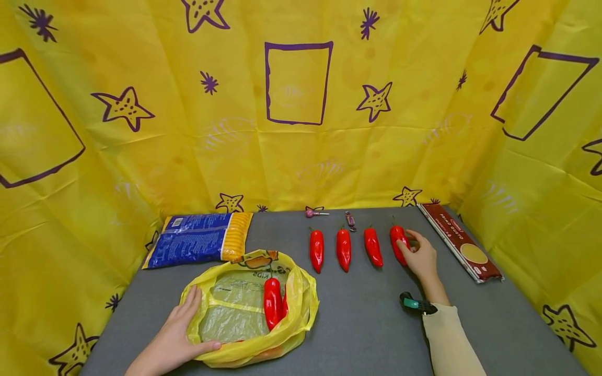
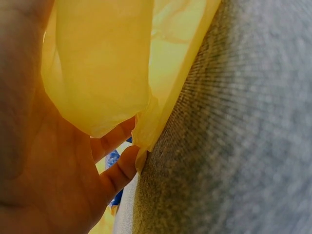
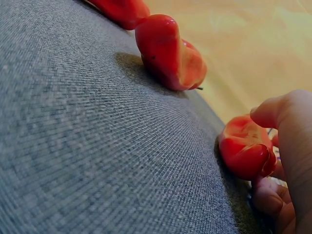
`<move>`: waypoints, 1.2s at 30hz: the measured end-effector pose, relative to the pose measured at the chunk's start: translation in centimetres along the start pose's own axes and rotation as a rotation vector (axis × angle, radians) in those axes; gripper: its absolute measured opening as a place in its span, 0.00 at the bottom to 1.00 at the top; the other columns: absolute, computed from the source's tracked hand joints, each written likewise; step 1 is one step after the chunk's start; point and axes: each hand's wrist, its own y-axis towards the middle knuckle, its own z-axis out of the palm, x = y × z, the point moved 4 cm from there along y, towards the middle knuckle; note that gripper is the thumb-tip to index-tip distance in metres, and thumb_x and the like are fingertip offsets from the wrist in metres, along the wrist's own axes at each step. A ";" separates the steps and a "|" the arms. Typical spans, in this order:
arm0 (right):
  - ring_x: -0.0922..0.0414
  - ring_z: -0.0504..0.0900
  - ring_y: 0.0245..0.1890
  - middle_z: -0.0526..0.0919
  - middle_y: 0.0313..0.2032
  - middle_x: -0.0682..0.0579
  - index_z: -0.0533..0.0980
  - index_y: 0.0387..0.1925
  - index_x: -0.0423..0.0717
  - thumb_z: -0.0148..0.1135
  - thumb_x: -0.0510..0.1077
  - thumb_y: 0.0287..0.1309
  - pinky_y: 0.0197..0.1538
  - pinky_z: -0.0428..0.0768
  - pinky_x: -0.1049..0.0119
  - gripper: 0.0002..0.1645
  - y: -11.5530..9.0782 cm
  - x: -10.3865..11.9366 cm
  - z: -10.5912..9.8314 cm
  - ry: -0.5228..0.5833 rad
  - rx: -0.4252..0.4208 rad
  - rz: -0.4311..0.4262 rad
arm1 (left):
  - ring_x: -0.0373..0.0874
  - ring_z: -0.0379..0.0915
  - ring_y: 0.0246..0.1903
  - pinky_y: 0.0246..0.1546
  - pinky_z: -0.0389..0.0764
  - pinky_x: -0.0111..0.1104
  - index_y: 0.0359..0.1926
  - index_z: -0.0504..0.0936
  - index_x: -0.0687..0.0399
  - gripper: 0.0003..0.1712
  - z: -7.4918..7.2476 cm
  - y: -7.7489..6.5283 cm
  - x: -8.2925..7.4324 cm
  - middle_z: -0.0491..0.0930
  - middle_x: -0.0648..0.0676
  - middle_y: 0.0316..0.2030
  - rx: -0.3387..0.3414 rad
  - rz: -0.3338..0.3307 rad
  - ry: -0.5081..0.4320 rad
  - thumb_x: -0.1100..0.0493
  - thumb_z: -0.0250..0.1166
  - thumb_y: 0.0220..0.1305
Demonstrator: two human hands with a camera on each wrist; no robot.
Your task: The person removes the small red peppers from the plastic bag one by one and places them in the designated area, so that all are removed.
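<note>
Head view: grey table (image 1: pixel 357 324) bears an open yellow bag (image 1: pixel 303 298), left of centre. Left hand (image 1: pixel 176 329) lies against the bag's side, thumb and fingers wide. Right hand (image 1: pixel 421 257) holds the rightmost red pepper (image 3: pixel 243 156) between thumb and fingers; it appears to rest on the table, contact partly hidden. Three loose peppers (image 1: pixel 344 250) lie alongside.

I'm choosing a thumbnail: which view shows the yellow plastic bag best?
The head view: it shows the yellow plastic bag open-mouthed with red peppers inside. Left wrist shows only part, close up, by the left hand; right wrist shows none.
</note>
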 end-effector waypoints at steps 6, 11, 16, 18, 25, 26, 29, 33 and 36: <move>0.50 0.81 0.38 0.85 0.56 0.34 0.77 0.67 0.39 0.68 0.52 0.70 0.40 0.74 0.69 0.31 0.2 -0.1 -0.2 0.013 0.001 0.027 | 0.83 0.40 0.75 0.63 0.59 0.80 0.84 0.38 0.66 0.79 0.1 -0.1 0.0 0.34 0.73 0.83 0.001 -0.003 0.000 0.29 0.77 0.55; 0.46 0.84 0.43 0.84 0.60 0.35 0.74 0.71 0.41 0.66 0.55 0.72 0.37 0.73 0.76 0.34 0.2 0.6 -1.5 0.058 0.005 0.115 | 0.83 0.41 0.75 0.63 0.59 0.79 0.84 0.38 0.66 0.79 0.2 0.0 0.1 0.34 0.72 0.83 -0.006 0.007 0.007 0.29 0.77 0.55; 0.58 0.82 0.41 0.83 0.61 0.39 0.73 0.74 0.47 0.65 0.58 0.73 0.35 0.75 0.78 0.36 0.2 4.0 -2.7 0.144 -0.009 0.076 | 0.83 0.40 0.75 0.63 0.59 0.79 0.84 0.38 0.66 0.79 0.1 0.0 0.2 0.33 0.72 0.83 0.001 0.006 0.004 0.29 0.77 0.55; 0.65 0.79 0.39 0.83 0.61 0.40 0.73 0.74 0.48 0.66 0.57 0.73 0.35 0.76 0.78 0.35 0.2 6.3 -3.2 0.202 -0.008 0.018 | 0.82 0.40 0.75 0.63 0.59 0.79 0.84 0.38 0.66 0.79 0.1 0.0 0.1 0.33 0.73 0.83 0.000 0.008 0.000 0.29 0.77 0.55; 0.69 0.79 0.36 0.83 0.58 0.41 0.74 0.72 0.48 0.70 0.43 0.71 0.31 0.76 0.76 0.31 -1.1 13.4 -4.2 0.319 0.022 -0.223 | 0.83 0.40 0.75 0.63 0.59 0.80 0.84 0.38 0.67 0.79 0.0 0.0 0.1 0.33 0.73 0.83 -0.002 0.007 -0.006 0.30 0.77 0.55; 0.69 0.80 0.35 0.83 0.57 0.41 0.75 0.72 0.47 0.71 0.42 0.70 0.29 0.75 0.76 0.31 -1.3 14.0 -4.2 0.323 0.023 -0.254 | 0.83 0.40 0.75 0.63 0.59 0.80 0.84 0.38 0.67 0.79 0.0 0.0 0.1 0.34 0.73 0.83 -0.002 0.006 -0.007 0.30 0.77 0.55; 0.68 0.78 0.33 0.84 0.56 0.43 0.76 0.70 0.46 0.72 0.39 0.67 0.27 0.73 0.76 0.31 -2.1 15.5 -3.8 0.322 0.034 -0.330 | 0.84 0.39 0.75 0.63 0.59 0.80 0.84 0.38 0.67 0.79 0.0 0.0 0.2 0.34 0.73 0.83 -0.002 0.008 -0.010 0.30 0.78 0.55; 0.63 0.78 0.32 0.85 0.55 0.44 0.77 0.68 0.47 0.74 0.38 0.65 0.28 0.74 0.74 0.31 -3.2 17.2 -2.6 0.340 0.100 -0.377 | 0.85 0.37 0.75 0.63 0.58 0.80 0.84 0.38 0.67 0.78 0.1 0.0 0.2 0.33 0.73 0.83 0.001 0.011 -0.016 0.31 0.78 0.55; 0.59 0.79 0.31 0.85 0.54 0.44 0.78 0.68 0.48 0.74 0.38 0.65 0.26 0.74 0.71 0.31 -3.8 18.2 -1.1 0.360 0.178 -0.403 | 0.85 0.38 0.75 0.63 0.59 0.80 0.84 0.39 0.67 0.78 0.0 0.0 0.1 0.34 0.73 0.83 -0.006 0.019 -0.016 0.31 0.78 0.55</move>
